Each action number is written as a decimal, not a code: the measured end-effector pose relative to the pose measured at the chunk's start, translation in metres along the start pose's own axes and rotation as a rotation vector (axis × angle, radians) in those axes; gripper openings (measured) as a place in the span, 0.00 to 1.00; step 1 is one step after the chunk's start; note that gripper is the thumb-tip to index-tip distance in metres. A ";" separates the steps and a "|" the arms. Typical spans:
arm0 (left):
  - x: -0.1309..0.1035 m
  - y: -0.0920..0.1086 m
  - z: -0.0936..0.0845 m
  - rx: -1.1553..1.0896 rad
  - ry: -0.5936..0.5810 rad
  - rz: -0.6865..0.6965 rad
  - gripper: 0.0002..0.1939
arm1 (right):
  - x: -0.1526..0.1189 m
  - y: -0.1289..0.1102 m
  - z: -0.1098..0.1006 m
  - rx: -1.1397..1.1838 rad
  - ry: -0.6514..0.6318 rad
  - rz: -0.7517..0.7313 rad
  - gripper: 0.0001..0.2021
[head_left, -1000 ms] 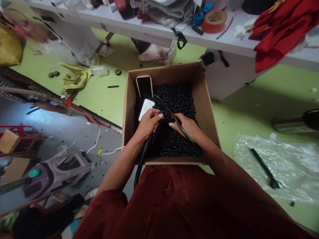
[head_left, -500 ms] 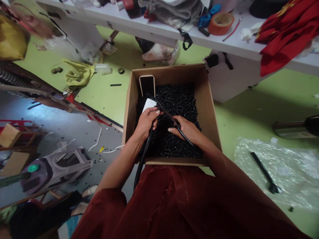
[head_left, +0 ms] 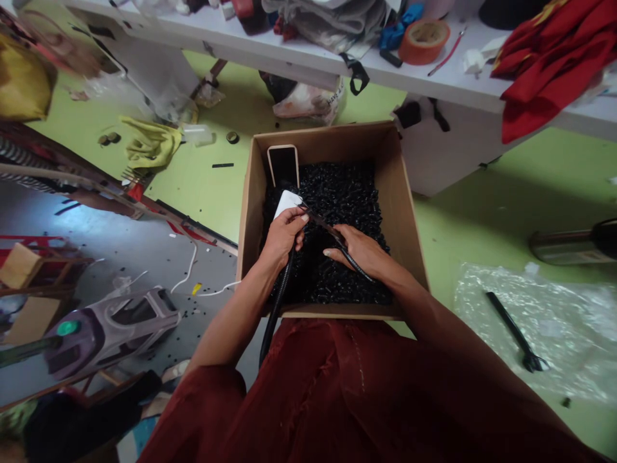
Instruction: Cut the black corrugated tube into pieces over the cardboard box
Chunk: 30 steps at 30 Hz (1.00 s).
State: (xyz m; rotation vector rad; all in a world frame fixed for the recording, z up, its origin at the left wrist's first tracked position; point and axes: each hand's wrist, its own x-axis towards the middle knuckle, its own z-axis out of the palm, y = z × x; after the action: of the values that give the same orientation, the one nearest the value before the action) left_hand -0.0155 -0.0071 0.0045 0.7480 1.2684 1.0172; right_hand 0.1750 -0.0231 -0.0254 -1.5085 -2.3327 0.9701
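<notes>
My left hand (head_left: 285, 235) is closed around a black ribbed tube (head_left: 278, 302), which hangs down over the near edge of the box. In my right hand (head_left: 357, 249) is a dark pair of scissors (head_left: 328, 226), its tips at my left fingertips by the tube's end. Whether the blades touch the tube is too small to tell. Both hands are over a cardboard box (head_left: 417, 251) holding a heap of small black pieces (head_left: 342, 193). A white flat object (head_left: 288, 200) lies just behind my left hand. A phone-like slab with a pale rim (head_left: 283, 166) leans at the back left corner.
A white table (head_left: 463, 83) crosses the far side, bearing orange tape (head_left: 424, 42) and red cloth (head_left: 544, 71). On the green floor at right lie clear plastic sheeting (head_left: 573, 321) and a black strip (head_left: 513, 328). A purple-grey appliance (head_left: 113, 328) is at left.
The view has shifted very slightly. The scissors' tips sit close to the left fingertips as before, and both hands keep nearly the same pose.
</notes>
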 end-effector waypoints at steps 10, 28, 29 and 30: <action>0.000 -0.002 0.002 0.041 0.035 -0.007 0.08 | -0.001 -0.003 -0.002 -0.025 0.002 0.011 0.24; -0.001 -0.002 0.004 0.092 0.061 0.007 0.08 | -0.001 -0.008 -0.003 -0.007 -0.016 0.035 0.14; -0.001 -0.003 0.004 0.091 0.062 0.008 0.08 | -0.001 -0.008 -0.004 -0.012 -0.022 0.040 0.13; -0.001 -0.003 0.004 0.090 0.062 0.008 0.08 | -0.001 -0.008 -0.004 -0.021 -0.025 0.041 0.13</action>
State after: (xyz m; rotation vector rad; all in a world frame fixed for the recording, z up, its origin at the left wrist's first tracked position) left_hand -0.0107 -0.0088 0.0029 0.7962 1.3726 1.0015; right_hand 0.1713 -0.0247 -0.0168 -1.5670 -2.3450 0.9835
